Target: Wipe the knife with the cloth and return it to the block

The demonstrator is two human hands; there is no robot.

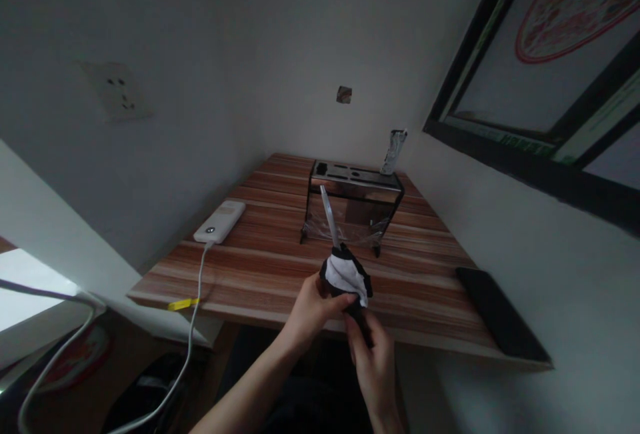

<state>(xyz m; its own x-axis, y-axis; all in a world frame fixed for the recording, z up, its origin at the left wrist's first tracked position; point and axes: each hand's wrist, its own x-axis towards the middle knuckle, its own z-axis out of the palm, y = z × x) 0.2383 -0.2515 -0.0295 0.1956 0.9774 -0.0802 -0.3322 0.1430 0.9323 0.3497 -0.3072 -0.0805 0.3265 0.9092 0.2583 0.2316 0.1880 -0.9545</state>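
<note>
Above the table's front edge, my left hand (311, 309) is closed on a black-and-white cloth (345, 274), its thumb pressed across the front. From the top of the cloth a long, narrow silver blade-like piece (329, 217) points up and slightly left. Just below, my right hand (373, 351) is closed round the dark lower end of the same bundle. Whether that end is cloth or a handle, I cannot tell. Behind the bundle stands a slotted rack (357, 181) with a metal top, dark legs and clear plastic film in its lower part.
A plastic-wrapped piece (394, 152) sticks up from the rack's right end. On the wood-grain table (265, 274) lie a white power bank (221, 221) with a white cable (193, 327), a yellow strip (183, 304) and a black phone (500, 314). Walls stand close left, right and behind.
</note>
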